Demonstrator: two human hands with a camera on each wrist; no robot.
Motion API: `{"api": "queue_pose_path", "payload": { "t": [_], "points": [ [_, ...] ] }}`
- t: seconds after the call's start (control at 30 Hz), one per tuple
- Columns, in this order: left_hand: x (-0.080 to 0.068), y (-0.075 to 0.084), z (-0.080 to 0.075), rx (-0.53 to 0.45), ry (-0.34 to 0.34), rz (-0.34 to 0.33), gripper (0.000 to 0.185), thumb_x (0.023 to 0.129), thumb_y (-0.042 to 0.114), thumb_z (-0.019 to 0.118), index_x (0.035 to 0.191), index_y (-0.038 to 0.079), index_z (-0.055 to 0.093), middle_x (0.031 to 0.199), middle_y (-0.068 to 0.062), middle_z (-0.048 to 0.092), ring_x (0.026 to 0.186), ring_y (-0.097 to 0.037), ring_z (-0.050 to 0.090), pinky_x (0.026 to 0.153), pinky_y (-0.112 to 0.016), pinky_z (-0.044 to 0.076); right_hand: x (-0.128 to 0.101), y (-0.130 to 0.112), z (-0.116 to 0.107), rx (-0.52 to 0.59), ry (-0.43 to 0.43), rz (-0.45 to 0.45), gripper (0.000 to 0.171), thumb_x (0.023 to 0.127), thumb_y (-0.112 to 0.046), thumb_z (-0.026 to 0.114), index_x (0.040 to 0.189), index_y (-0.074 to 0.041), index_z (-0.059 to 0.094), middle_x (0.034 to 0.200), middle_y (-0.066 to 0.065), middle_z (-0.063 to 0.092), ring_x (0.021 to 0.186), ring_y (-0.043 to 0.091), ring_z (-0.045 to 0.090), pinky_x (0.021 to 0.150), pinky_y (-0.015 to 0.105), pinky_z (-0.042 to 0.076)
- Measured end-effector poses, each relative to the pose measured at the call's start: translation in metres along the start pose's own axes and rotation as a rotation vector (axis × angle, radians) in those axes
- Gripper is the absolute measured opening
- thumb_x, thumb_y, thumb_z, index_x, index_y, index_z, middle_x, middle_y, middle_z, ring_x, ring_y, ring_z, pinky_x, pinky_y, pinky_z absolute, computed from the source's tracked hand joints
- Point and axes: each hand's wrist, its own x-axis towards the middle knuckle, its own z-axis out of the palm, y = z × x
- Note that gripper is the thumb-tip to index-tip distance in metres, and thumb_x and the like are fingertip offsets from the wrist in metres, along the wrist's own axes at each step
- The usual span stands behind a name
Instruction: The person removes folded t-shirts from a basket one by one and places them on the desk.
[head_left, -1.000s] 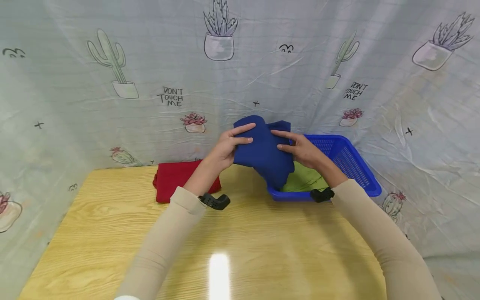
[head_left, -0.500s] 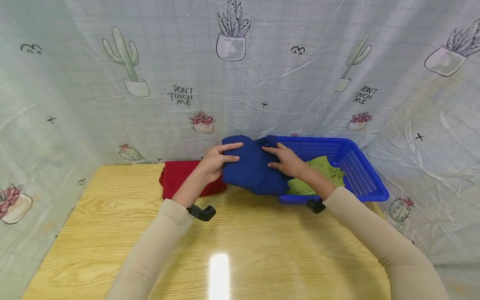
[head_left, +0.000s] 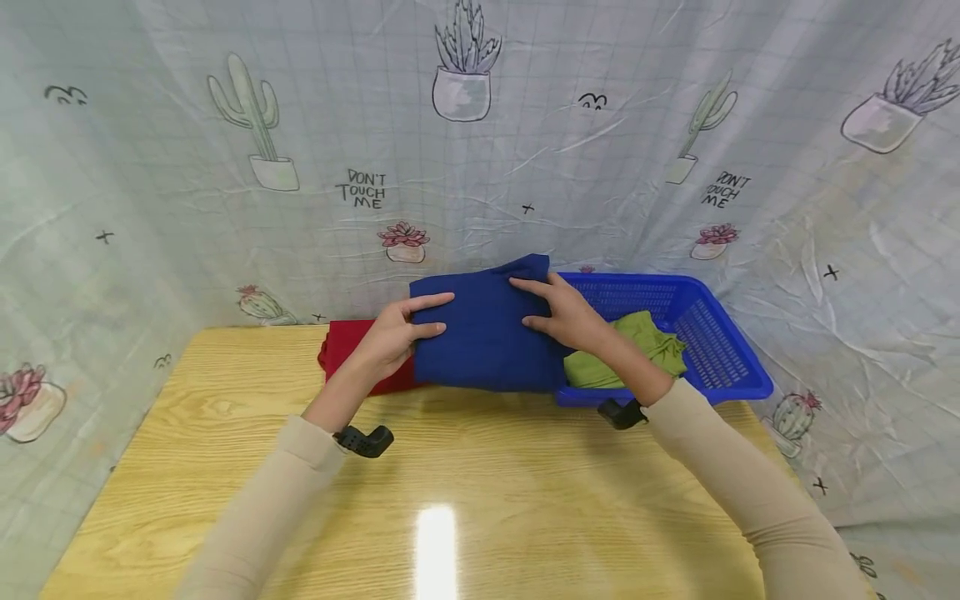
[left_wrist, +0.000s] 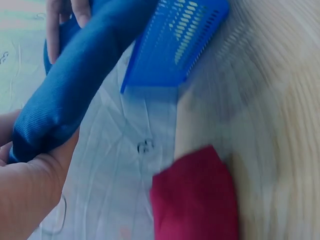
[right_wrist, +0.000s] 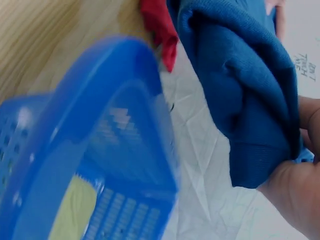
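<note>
A folded blue garment [head_left: 483, 333] is held up between both hands, spread fairly flat and above the table. My left hand [head_left: 393, 333] pinches its left side, thumb and fingers around the folded edge, as the left wrist view shows. On the right side my right hand [head_left: 566, 312] grips it near a ribbed band [right_wrist: 257, 162] seen in the right wrist view. A corner of the garment pokes up beside the right hand. Behind the left hand lies a folded red cloth [head_left: 348, 342], partly covered by the blue garment in the head view.
A blue plastic basket [head_left: 731, 350] with slotted walls stands at the back right, its left end overlapped by the garment. Crumpled green cloth [head_left: 637, 350] lies inside it. The wooden table [head_left: 495, 475] ends at a printed curtain [head_left: 300, 233] behind.
The blue garment has come down and to the left, from drooping over the basket's left end to a wider, flatter shape. My left hand has moved left and lower, widening the gap between the hands.
</note>
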Motion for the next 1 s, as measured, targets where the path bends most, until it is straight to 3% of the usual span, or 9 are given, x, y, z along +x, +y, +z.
{"api": "queue_pose_path", "payload": {
  "t": [0.17, 0.3, 0.43, 0.57, 0.7, 0.77, 0.87, 0.93, 1.0],
  "points": [
    [-0.016, 0.001, -0.022, 0.078, 0.043, 0.01, 0.052, 0.096, -0.003, 0.066, 0.144, 0.016, 0.061, 0.145, -0.014, 0.053, 0.088, -0.016, 0.074, 0.072, -0.024, 0.059, 0.007, -0.012, 0.012, 0.102, 0.024, -0.045, 0.065, 0.096, -0.012, 0.073, 0.154, -0.017, 0.047, 0.11, 0.017, 0.046, 0.08, 0.028, 0.041, 0.071, 0.041, 0.038],
    [-0.028, 0.003, -0.042, 0.192, 0.086, 0.022, 0.051, 0.096, 0.002, 0.068, 0.145, 0.019, 0.06, 0.154, -0.007, 0.045, 0.043, -0.007, 0.041, 0.045, -0.019, 0.033, 0.015, -0.023, 0.025, 0.17, 0.035, -0.074, 0.064, 0.096, -0.014, 0.073, 0.154, -0.019, 0.047, 0.135, 0.025, 0.047, 0.107, 0.036, 0.053, 0.083, 0.047, 0.047],
    [-0.039, 0.005, -0.063, 0.294, 0.107, 0.029, 0.051, 0.097, 0.006, 0.069, 0.146, 0.019, 0.059, 0.164, -0.003, 0.03, 0.041, -0.009, 0.029, 0.043, -0.023, 0.029, 0.024, -0.033, 0.043, 0.256, 0.04, -0.1, 0.064, 0.096, -0.013, 0.072, 0.155, -0.02, 0.047, 0.159, 0.024, 0.031, 0.141, 0.04, 0.042, 0.103, 0.054, 0.047],
    [-0.055, 0.004, -0.085, 0.377, 0.121, 0.032, 0.052, 0.097, 0.009, 0.07, 0.147, 0.018, 0.058, 0.167, -0.007, 0.023, 0.04, -0.013, 0.021, 0.043, -0.027, 0.028, 0.032, -0.045, 0.065, 0.324, 0.042, -0.128, 0.064, 0.096, -0.014, 0.072, 0.154, -0.02, 0.047, 0.158, 0.021, 0.034, 0.143, 0.037, 0.04, 0.108, 0.053, 0.044],
    [-0.076, 0.006, -0.107, 0.436, 0.145, 0.022, 0.052, 0.097, 0.012, 0.07, 0.147, 0.018, 0.057, 0.122, -0.009, 0.06, 0.038, -0.013, 0.022, 0.041, -0.027, 0.03, 0.039, -0.063, 0.088, 0.366, 0.031, -0.131, 0.064, 0.096, -0.016, 0.073, 0.154, -0.023, 0.048, 0.159, 0.02, 0.032, 0.146, 0.035, 0.036, 0.112, 0.052, 0.04],
    [-0.087, 0.008, -0.119, 0.46, 0.161, 0.013, 0.053, 0.097, 0.013, 0.071, 0.148, 0.018, 0.057, 0.091, -0.005, 0.056, 0.037, -0.013, 0.024, 0.04, -0.028, 0.03, 0.042, -0.075, 0.098, 0.38, 0.023, -0.13, 0.065, 0.096, -0.017, 0.073, 0.154, -0.025, 0.048, 0.162, 0.02, 0.029, 0.148, 0.035, 0.032, 0.113, 0.052, 0.04],
    [-0.103, 0.011, -0.138, 0.474, 0.178, 0.001, 0.055, 0.097, 0.014, 0.071, 0.149, 0.015, 0.054, 0.108, -0.014, 0.06, 0.038, -0.012, 0.025, 0.041, -0.028, 0.032, 0.047, -0.096, 0.113, 0.397, 0.024, -0.138, 0.065, 0.095, -0.018, 0.074, 0.154, -0.025, 0.048, 0.162, 0.02, 0.029, 0.148, 0.034, 0.034, 0.113, 0.051, 0.041],
    [-0.115, 0.011, -0.152, 0.469, 0.189, -0.005, 0.057, 0.097, 0.015, 0.071, 0.151, 0.014, 0.052, 0.151, -0.019, 0.039, 0.04, -0.012, 0.026, 0.045, -0.027, 0.035, 0.051, -0.111, 0.125, 0.393, 0.031, -0.146, 0.065, 0.094, -0.019, 0.075, 0.153, -0.026, 0.049, 0.161, 0.019, 0.031, 0.147, 0.032, 0.036, 0.113, 0.048, 0.041],
    [-0.127, 0.01, -0.167, 0.469, 0.205, -0.012, 0.057, 0.097, 0.014, 0.071, 0.15, 0.015, 0.053, 0.157, -0.021, 0.032, 0.04, -0.012, 0.027, 0.045, -0.028, 0.035, 0.055, -0.125, 0.138, 0.39, 0.03, -0.157, 0.065, 0.094, -0.021, 0.076, 0.153, -0.026, 0.05, 0.157, 0.017, 0.036, 0.144, 0.028, 0.04, 0.112, 0.043, 0.043]
  ]
}}
